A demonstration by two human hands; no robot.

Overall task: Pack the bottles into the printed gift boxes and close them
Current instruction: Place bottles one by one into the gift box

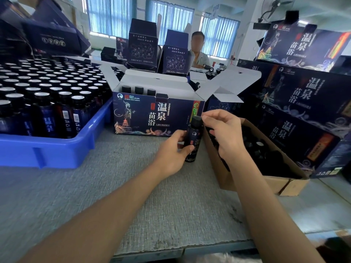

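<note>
One capped dark blue bottle (196,133) sits at five o'clock of one open navy printed cardboard gift box (152,114) showing three black bottle caps (139,89), with one blue plastic tray (57,149) of bottles too many to count at nine o'clock, one brown cardboard carton (275,185) at four o'clock and three closed printed gift boxes (303,95) at three o'clock.

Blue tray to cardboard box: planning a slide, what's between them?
Head view: the open gift box, and the left hand and right hand holding a bottle.
</note>
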